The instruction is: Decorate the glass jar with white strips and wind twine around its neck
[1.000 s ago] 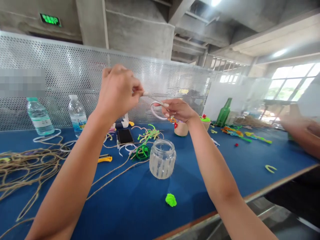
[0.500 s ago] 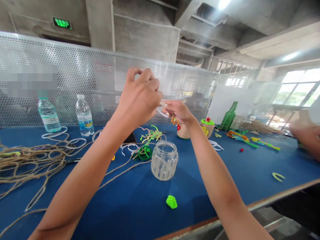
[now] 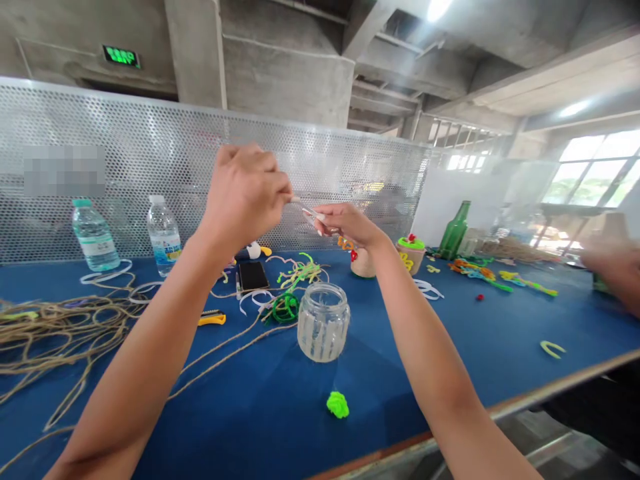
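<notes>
Strip [image 3: 306, 211] pinched up high, clear of the clutter

Up above the blue counter [image 3: 400, 363], the strip is held out in mid-air against the perforated metal screen [image 3: 350, 167]. The left hand [image 3: 245, 199] is closed, fingers curled, gripping one end at the fingertips. From the other side comes the right hand [image 3: 347, 223], also closed to a fine pinch on the far stretch. Only a short span shows between the two, and that looks like the smart way to work it: little length to wobble, and fingertips rather than palms doing the fine control. The danger with something this thin is uneven pressure, since one pinch pulling harder could kink it or let it slip, so a matched, gentle grip from both sides is the thing to watch. Working up here also puts it well out of reach of the jute twine [image 3: 65, 327] sprawled across the left of the counter. Below the hands sit a glass jar [image 3: 323, 323], a green pipe-cleaner knot [image 3: 338, 405], a yellow utility knife [image 3: 211, 319] and a phone [image 3: 253, 275]. Two water bottles [image 3: 94, 237] [image 3: 164, 237] stand near the screen, a green glass bottle [image 3: 455, 231] stands further right, and a co-worker's hand [image 3: 613, 267] reaches in at the right edge.
</notes>
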`<action>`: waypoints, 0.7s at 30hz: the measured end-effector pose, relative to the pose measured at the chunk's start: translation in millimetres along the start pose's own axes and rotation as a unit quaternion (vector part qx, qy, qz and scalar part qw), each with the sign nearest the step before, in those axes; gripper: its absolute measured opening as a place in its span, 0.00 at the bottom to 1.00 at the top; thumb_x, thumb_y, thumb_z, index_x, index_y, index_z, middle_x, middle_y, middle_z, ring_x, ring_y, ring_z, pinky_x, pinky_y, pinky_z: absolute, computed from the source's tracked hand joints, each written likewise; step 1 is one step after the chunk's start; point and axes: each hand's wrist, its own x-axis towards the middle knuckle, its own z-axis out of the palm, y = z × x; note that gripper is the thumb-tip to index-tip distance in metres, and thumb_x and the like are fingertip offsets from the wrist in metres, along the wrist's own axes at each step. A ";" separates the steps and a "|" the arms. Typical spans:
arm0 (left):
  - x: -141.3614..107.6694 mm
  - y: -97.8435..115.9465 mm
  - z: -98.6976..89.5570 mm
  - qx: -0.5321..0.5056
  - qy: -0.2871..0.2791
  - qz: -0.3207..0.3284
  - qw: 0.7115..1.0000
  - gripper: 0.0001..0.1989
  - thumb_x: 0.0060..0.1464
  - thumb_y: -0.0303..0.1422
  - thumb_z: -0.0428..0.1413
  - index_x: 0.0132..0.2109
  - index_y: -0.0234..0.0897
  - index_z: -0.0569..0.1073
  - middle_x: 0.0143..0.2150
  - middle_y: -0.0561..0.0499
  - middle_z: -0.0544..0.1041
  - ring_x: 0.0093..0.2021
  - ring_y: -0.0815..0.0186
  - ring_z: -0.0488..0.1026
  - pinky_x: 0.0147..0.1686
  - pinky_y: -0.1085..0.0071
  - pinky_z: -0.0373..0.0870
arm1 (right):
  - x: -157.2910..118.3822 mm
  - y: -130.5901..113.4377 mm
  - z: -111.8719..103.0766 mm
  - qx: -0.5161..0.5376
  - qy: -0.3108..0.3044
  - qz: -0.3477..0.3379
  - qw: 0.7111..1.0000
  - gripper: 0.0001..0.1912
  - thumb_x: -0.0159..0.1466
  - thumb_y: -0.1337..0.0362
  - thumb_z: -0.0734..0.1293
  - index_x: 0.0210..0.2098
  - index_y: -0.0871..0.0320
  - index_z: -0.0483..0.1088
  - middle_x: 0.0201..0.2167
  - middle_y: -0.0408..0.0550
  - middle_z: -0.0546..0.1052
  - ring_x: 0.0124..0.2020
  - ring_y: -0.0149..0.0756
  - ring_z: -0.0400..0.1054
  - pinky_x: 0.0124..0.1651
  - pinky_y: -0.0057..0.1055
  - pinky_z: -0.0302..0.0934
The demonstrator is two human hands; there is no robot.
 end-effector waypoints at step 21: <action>1.8 49.0 15.2 0.088 -0.065 0.159 0.981 0.13 0.52 0.18 0.48 0.25 0.35 0.72 0.30 0.47 0.74 0.40 0.57 0.70 0.44 0.59 0.66 | 13.2 38.5 2.2 -0.178 0.206 -0.016 0.962 0.19 0.66 0.68 0.59 0.18 0.60 0.58 0.17 0.37 0.59 0.20 0.24 0.53 0.26 0.24 0.49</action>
